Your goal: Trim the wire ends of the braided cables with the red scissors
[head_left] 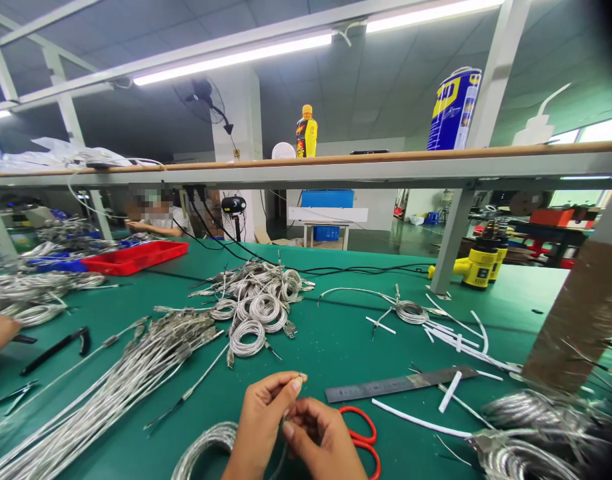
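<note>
My left hand [263, 417] and my right hand [322, 439] meet low in the middle of the view, both pinched on the end of a thin silver braided cable [292, 387]. A coil of that cable [206, 447] lies just left of my left wrist. Red-handled scissors [362, 437] rest on the green table right behind my right hand. A steel ruler [401, 385] lies a little farther back to the right.
A long bundle of straight cables [111, 387] lies at left, and coiled cables [256, 300] are piled in the middle. White tubing pieces [456, 337] are scattered at right, with black pliers [56, 347] and a red tray [136, 257] at left. A seated person [156, 217] works far left.
</note>
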Motion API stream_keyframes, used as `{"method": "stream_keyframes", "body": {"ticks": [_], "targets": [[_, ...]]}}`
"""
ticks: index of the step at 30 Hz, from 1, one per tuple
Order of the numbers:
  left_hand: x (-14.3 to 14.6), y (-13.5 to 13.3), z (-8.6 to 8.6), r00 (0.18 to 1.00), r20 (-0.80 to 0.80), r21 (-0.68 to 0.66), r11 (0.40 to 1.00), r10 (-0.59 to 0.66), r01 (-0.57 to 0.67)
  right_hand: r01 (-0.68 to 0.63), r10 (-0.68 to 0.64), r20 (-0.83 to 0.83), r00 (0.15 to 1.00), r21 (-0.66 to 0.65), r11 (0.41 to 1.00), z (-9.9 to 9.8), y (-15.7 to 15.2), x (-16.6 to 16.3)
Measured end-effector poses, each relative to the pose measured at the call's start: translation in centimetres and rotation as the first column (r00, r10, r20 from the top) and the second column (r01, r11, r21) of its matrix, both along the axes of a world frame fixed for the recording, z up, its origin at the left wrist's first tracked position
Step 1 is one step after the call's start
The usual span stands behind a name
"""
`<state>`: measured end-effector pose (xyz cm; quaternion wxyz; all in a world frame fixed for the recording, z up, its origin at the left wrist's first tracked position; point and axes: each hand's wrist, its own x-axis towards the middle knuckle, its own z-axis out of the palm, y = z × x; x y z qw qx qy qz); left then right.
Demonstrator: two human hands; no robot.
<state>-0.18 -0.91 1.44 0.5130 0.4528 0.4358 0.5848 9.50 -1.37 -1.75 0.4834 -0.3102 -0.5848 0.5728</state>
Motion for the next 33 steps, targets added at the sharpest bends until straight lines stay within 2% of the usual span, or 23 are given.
{"method": "stream_keyframes", "body": {"ticks": [3, 5, 6, 7, 9, 10, 11, 12, 14, 18, 21, 23, 25, 27, 28, 30, 33], "targets": [[0.1, 0.2, 0.1, 1.0, 0.0, -0.021, 1.0, -0.001, 0.001, 0.014, -0.025, 0.227, 0.974, 0.053, 0.999, 1.1, 0.1, 1.3], [0.1, 0.3, 0.3, 1.0, -0.008, -0.018, 1.0, 0.01, -0.011, 0.016, -0.048, 0.445, 0.894, 0.076, 0.997, 2.4, 0.1, 2.8], [0.0, 0.3, 0.4, 1.0, -0.013, -0.012, 1.0, 0.017, -0.017, 0.029, -0.084, 0.582, 0.809, 0.102, 0.994, 3.1, 0.0, 3.6], [-0.1, 0.3, 0.6, 1.0, -0.015, -0.008, 1.0, 0.021, -0.021, 0.049, -0.139, 0.726, 0.674, 0.144, 0.988, 3.8, -0.1, 4.3], [-0.2, 0.4, 0.8, 1.0, -0.017, -0.008, 1.0, 0.017, -0.017, 0.075, -0.233, 0.93, 0.284, 0.221, 0.972, 5.1, -0.3, 5.6], [-0.3, 0.4, 0.8, 1.0, -0.02, -0.015, 1.0, 0.013, -0.013, 0.07, -0.23, 0.967, 0.108, 0.224, 0.972, 5.6, -0.4, 5.9], [-0.3, 0.5, 0.9, 1.0, -0.026, -0.02, 1.0, 0.007, -0.008, 0.063, -0.214, 0.977, -0.024, 0.215, 0.975, 5.8, -0.5, 6.1], [-0.3, 0.5, 0.9, 0.999, -0.036, -0.021, 1.0, 0.003, -0.004, 0.052, -0.196, 0.975, -0.103, 0.202, 0.978, 5.8, -0.5, 6.1], [-0.4, 0.5, 0.8, 0.998, -0.06, -0.012, 1.0, -0.011, 0.01, 0.022, -0.204, 0.968, -0.148, 0.21, 0.978, 5.3, -0.4, 5.7], [-0.5, 0.8, 0.4, 0.994, -0.095, 0.007, 0.999, -0.046, 0.047, 0.019, -0.348, 0.932, -0.103, 0.352, 0.936, 3.2, 0.1, 4.8], [-0.6, 1.0, 0.0, 0.991, -0.108, 0.012, 0.997, -0.073, 0.075, 0.118, -0.44, 0.897, 0.034, 0.434, 0.893, 2.1, 0.6, 4.9], [-0.7, 1.1, -0.1, 0.988, -0.12, 0.007, 0.996, -0.092, 0.094, 0.212, -0.462, 0.859, 0.223, 0.419, 0.883, 1.6, 1.0, 5.0], [-0.7, 1.2, -0.1, 0.986, -0.131, 0.003, 0.994, -0.108, 0.109, 0.256, -0.419, 0.75, 0.512, 0.332, 0.908, 1.1, 1.3, 5.0], [-0.8, 1.2, 0.0, 0.984, -0.135, 0.005, 0.993, -0.116, 0.118, 0.215, -0.304, 0.571, 0.763, 0.22, 0.951, 0.7, 1.6, 4.7], [-0.8, 1.2, 0.1, 0.983, -0.135, 0.008, 0.992, -0.12, 0.123, 0.181, -0.248, 0.493, 0.834, 0.179, 0.967, 0.5, 1.7, 4.5], [-0.9, 1.2, 0.2, 0.982, -0.137, 0.014, 0.992, -0.126, 0.129, 0.14, -0.192, 0.432, 0.881, 0.15, 0.979, 0.3, 1.6, 4.2], [-1.0, 1.3, 0.2, 0.98, -0.148, 0.016, 0.99, -0.134, 0.138, 0.151, -0.228, 0.48, 0.847, 0.195, 0.969, 0.4, 1.4, 4.0]]}}
